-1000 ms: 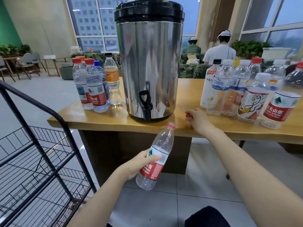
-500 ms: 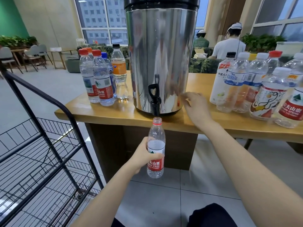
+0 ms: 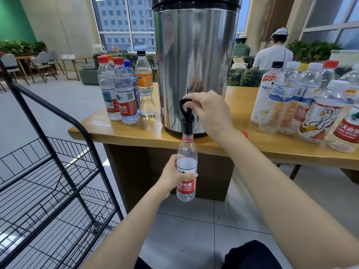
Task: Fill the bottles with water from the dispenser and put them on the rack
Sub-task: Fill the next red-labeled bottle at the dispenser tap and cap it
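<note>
Looking past a yellow wooden tabletop (image 3: pixel 281 152) at a person in a white shirt (image 3: pixel 272 58) and a second person in green (image 3: pixel 241 48), both facing away, both wearing white caps. Taking in leafy plants (image 3: pixel 314 52) beside them and more plants (image 3: pixel 19 46) lining the green wall (image 3: pixel 11 18). Noting grey chairs (image 3: pixel 44 59) grouped around small tables (image 3: pixel 74 59), a green pouf (image 3: pixel 87 74) nearby on the pale tiled floor (image 3: pixel 194 230), and a grey building (image 3: pixel 116 16) showing through the windows (image 3: pixel 108 39).

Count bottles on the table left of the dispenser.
5: left red-capped bottle and right red-capped bottle in front; orange-capped bottle and blue-capped bottle behind them; black-capped bottle nearest the dispenser. More may be hidden.
</note>
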`<state>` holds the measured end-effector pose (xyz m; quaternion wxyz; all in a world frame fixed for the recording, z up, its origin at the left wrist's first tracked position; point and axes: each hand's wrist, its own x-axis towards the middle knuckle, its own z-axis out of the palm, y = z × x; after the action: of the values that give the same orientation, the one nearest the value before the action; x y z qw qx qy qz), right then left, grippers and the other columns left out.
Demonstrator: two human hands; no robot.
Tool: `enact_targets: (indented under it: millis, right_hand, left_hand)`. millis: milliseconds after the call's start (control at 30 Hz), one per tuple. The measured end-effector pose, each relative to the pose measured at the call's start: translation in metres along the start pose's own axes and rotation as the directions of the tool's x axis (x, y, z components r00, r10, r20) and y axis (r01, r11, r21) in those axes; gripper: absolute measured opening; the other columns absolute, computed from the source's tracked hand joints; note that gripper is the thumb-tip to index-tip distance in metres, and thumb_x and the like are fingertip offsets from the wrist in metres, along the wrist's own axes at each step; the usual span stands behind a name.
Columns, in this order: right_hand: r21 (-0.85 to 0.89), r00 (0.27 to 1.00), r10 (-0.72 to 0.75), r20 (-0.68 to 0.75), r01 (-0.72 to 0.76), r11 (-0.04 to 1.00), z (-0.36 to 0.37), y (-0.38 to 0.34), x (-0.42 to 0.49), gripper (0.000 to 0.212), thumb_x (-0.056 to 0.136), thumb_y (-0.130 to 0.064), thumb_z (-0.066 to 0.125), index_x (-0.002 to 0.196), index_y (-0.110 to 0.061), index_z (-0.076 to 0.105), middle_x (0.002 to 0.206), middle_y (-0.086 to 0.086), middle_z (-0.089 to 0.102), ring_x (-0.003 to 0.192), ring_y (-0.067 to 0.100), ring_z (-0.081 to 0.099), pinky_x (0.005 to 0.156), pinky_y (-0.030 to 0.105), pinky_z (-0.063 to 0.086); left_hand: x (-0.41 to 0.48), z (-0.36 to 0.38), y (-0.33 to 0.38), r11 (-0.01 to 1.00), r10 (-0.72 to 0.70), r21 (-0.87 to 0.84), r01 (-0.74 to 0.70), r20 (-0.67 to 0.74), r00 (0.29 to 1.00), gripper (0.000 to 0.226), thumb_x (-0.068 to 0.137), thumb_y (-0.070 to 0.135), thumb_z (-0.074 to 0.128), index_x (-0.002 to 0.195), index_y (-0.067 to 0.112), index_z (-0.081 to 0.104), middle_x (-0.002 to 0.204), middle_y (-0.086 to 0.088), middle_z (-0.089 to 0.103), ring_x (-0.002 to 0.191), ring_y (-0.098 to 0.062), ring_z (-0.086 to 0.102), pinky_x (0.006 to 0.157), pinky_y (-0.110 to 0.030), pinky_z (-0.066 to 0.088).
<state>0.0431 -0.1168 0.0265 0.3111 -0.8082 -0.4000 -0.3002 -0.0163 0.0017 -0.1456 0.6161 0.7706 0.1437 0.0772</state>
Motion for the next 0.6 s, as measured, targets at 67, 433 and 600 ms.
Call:
enact_targets:
  millis: [67, 433, 600]
  right_hand:
    - [-0.032, 0.999, 0.009, -0.041, -0.010, 0.999, 0.001, -0.002, 0.005, 0.024, 0.096, -0.027, 0.057, 0.114, -0.022, 0.071, 0.102, 0.002, 0.070, 0.096, 0.017, 0.056, 0.070, 0.026, 0.036]
    - [0.014, 0.961, -0.240, -0.139, 0.244, 0.970, 0.006, 0.008, -0.035, 0.015, 0.087, -0.015, 0.067, 0.095, -0.006, 0.075, 0.086, 0.005, 0.072, 0.080, 0.017, 0.057, 0.063, 0.030, 0.050]
    - [-0.026, 0.964, -0.216, -0.153, 0.215, 0.976, 0.010, 0.020, -0.055, 0.018, 0.084, -0.008, 0.072, 0.102, -0.009, 0.075, 0.098, 0.004, 0.075, 0.079, 0.018, 0.060, 0.056, 0.033, 0.053]
  left_hand:
    - [0.001, 0.001, 0.000, 1.000, -0.003, 0.011, 0.003, -0.008, 1.000, 0.068, 0.070, 0.018, 0.087, 0.125, 0.022, 0.048, 0.116, 0.006, 0.060, 0.106, -0.015, 0.059, 0.079, -0.025, 0.051]
    - [0.003, 0.003, -0.001, 0.999, -0.021, 0.033, 0.022, -0.035, 0.999, 0.069, 0.067, 0.021, 0.089, 0.124, 0.023, 0.049, 0.118, 0.003, 0.061, 0.109, -0.017, 0.059, 0.095, -0.042, 0.053]
    - [-0.001, 0.003, 0.002, 0.999, -0.031, 0.029, 0.031, -0.028, 0.999, 0.070, 0.070, 0.019, 0.087, 0.127, 0.021, 0.048, 0.122, 0.000, 0.060, 0.113, -0.020, 0.058, 0.098, -0.045, 0.052]
